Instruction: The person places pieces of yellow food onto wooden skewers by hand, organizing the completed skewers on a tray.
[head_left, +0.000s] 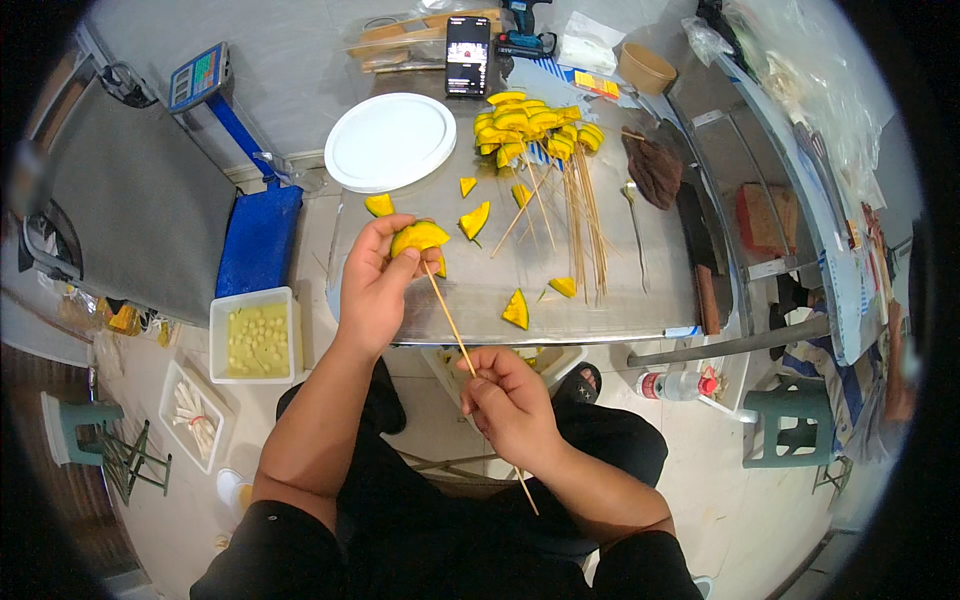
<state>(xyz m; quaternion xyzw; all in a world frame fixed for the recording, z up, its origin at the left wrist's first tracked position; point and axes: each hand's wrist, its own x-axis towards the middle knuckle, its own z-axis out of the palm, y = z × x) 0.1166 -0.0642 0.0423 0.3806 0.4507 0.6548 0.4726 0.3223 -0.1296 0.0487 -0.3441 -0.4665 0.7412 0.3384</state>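
Between the thumb and fingers of my left hand (379, 281) is a yellow pumpkin slice (420, 236) with a thin green rind. My right hand (510, 409) grips a long bamboo skewer (444, 306) lower down, over my lap. The skewer's upper end meets the slice's lower edge; how deep it sits is hidden. A pile of skewered pumpkin slices (517, 124) lies at the back of the metal table (450, 311), bare sticks (585, 225) pointing towards me. Loose pumpkin pieces, including one wedge (516, 309) near the front edge, are scattered across the tabletop.
A white round lid (391, 141) and an upright phone (467, 56) stand behind my left hand. A metal spoon (634, 232) and brown cloth (654, 169) lie right. On the floor are a tub of pale balls in liquid (294, 330), a blue scale (259, 240) and a plastic bottle (671, 385).
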